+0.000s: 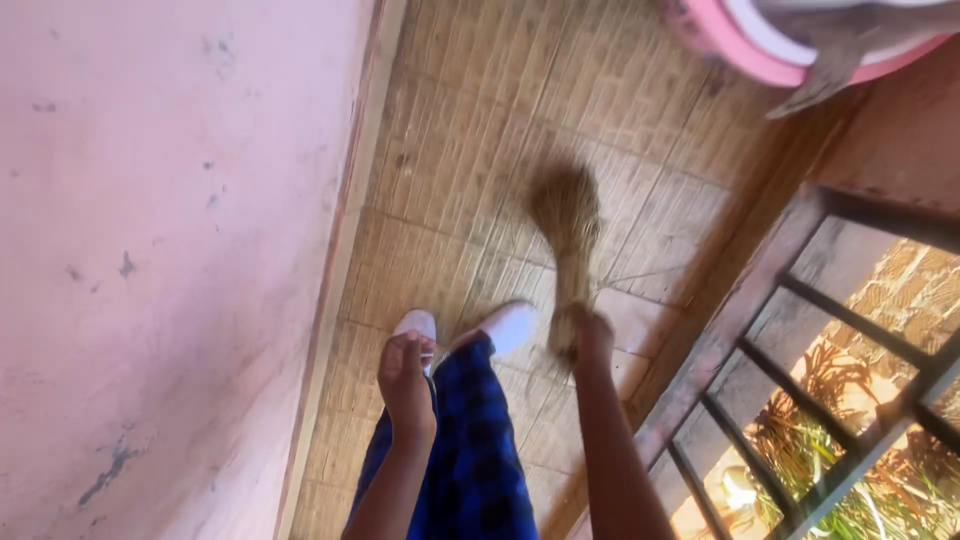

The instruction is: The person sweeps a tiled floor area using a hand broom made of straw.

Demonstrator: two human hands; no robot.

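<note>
My right hand point(590, 335) grips the bound end of a short straw hand broom point(567, 215). Its blurred bristles fan out over the brown ribbed floor tiles point(470, 130) ahead of me. My left hand point(405, 385) is loosely curled at my left thigh, resting against my blue checked trousers point(475, 450); nothing shows in it. Two white shoes point(505, 325) stand on the tiles just below the broom.
A pink plastered wall point(160, 250) runs along the left with a pale skirting strip. A dark metal railing point(800, 340) stands on the right, with dry plants on the ground beyond it. A pink and white basin point(760, 45) sits at the top right.
</note>
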